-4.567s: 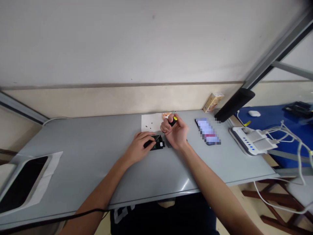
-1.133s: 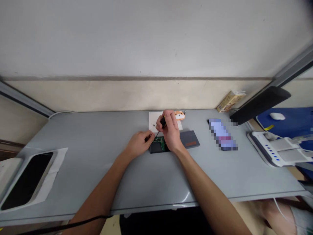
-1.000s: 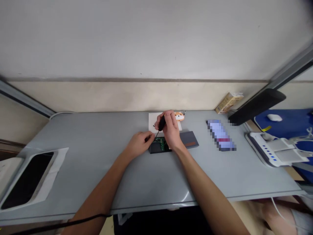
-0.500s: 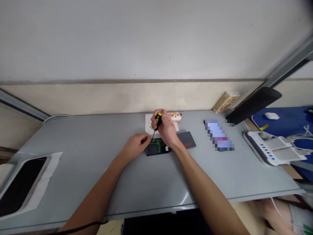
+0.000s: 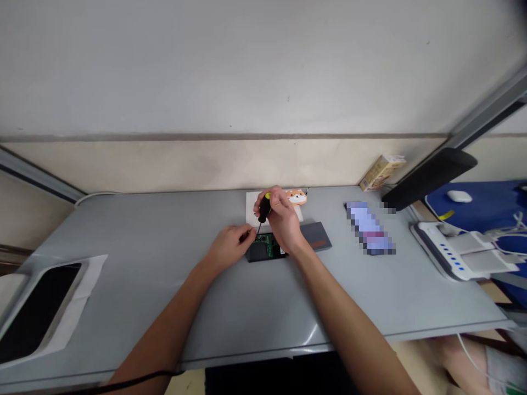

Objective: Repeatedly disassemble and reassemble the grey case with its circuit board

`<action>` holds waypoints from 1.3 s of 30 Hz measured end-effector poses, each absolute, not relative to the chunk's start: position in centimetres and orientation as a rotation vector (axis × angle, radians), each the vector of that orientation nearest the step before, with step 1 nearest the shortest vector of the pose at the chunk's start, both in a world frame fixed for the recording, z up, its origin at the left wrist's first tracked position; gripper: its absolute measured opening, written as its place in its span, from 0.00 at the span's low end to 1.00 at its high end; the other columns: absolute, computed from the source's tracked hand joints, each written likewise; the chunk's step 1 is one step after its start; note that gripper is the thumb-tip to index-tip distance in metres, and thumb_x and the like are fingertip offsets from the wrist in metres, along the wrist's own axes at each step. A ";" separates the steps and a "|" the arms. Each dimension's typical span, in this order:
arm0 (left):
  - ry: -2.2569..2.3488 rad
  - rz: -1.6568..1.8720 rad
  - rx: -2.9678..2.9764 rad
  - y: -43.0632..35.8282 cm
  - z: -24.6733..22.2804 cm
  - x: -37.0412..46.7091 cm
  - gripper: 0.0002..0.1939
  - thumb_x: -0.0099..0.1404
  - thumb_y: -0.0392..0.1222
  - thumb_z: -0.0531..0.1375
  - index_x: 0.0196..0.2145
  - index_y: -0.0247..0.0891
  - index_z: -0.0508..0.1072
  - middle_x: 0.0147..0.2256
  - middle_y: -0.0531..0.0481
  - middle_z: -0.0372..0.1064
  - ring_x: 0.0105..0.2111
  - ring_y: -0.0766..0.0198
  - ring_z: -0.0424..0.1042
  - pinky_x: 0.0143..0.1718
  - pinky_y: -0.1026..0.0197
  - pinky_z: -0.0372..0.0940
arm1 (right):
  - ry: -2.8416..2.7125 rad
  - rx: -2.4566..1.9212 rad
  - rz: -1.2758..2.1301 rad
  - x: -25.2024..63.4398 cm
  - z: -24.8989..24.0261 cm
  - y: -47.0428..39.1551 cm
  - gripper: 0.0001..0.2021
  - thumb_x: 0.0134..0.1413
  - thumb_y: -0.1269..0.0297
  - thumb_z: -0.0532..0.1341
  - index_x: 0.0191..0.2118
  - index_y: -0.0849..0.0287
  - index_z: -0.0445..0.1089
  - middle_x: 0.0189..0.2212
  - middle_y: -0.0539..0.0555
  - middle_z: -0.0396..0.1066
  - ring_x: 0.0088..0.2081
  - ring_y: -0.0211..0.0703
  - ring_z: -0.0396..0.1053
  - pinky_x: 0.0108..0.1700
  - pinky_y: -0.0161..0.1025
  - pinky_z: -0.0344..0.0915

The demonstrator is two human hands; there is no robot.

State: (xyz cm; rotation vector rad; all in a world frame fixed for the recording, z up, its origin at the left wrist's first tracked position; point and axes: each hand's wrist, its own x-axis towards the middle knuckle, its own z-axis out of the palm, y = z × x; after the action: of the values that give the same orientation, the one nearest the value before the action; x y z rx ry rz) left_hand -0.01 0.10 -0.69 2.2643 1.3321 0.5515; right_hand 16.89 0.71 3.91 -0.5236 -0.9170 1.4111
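My right hand (image 5: 282,216) is wrapped round a screwdriver (image 5: 264,210) with a black and yellow handle. Its shaft slants down to the upper left part of a green circuit board (image 5: 269,245) set in a black case (image 5: 258,252). My left hand (image 5: 231,245) is closed at the case's left edge, thumb and forefinger pinched beside the screwdriver's tip. Whatever lies between those fingers is too small to make out. A flat grey cover (image 5: 318,235) lies to the right of the case, partly behind my right wrist.
Behind my hands are white paper (image 5: 252,206) and an orange animal-faced item (image 5: 297,197). A phone (image 5: 368,227), a small box (image 5: 381,171) and a white charging station (image 5: 442,249) stand to the right. A black-topped tray (image 5: 41,307) lies left. Someone's arm (image 5: 461,359) shows lower right.
My right hand has rolled the screwdriver's handle slightly, so less yellow shows. My left hand stays at the case's edge. The whole view has shifted a little.
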 end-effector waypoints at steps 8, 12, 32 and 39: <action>1.342 0.557 2.266 0.1 -0.7 0.1 0.18 0.73 0.48 0.51 0.28 0.39 0.67 0.24 0.53 0.66 0.26 0.64 0.63 0.31 0.61 0.54 | -0.824 -0.523 1.377 16.4 3.7 0.5 0.19 0.66 0.40 0.53 0.37 0.52 0.62 0.24 0.47 0.57 0.25 0.38 0.55 0.29 0.37 0.57; 1.351 0.548 2.249 0.0 -0.5 0.1 0.18 0.73 0.48 0.51 0.27 0.39 0.67 0.25 0.53 0.67 0.26 0.64 0.63 0.30 0.62 0.54 | -0.826 -0.491 1.383 16.8 3.6 0.3 0.15 0.65 0.48 0.58 0.35 0.52 0.56 0.23 0.45 0.54 0.23 0.36 0.52 0.28 0.36 0.55; 1.311 0.581 2.247 0.0 -0.8 0.0 0.18 0.74 0.48 0.51 0.28 0.39 0.67 0.24 0.54 0.66 0.25 0.66 0.62 0.30 0.62 0.53 | -0.842 -0.546 1.365 17.1 3.7 0.3 0.14 0.64 0.50 0.60 0.36 0.50 0.56 0.23 0.44 0.55 0.24 0.37 0.53 0.29 0.35 0.55; 1.323 0.575 2.215 -0.1 -0.6 0.0 0.18 0.73 0.48 0.51 0.27 0.39 0.64 0.23 0.56 0.61 0.24 0.67 0.59 0.28 0.62 0.51 | -0.911 -0.523 1.324 18.3 3.6 1.0 0.12 0.64 0.52 0.61 0.36 0.53 0.62 0.33 0.50 0.66 0.32 0.38 0.66 0.37 0.38 0.64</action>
State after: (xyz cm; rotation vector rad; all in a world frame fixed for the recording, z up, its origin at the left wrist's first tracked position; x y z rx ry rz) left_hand 0.04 -0.11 -0.60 2.2153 1.3233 0.5749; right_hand 18.29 0.96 3.59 -0.5229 -0.9114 1.3241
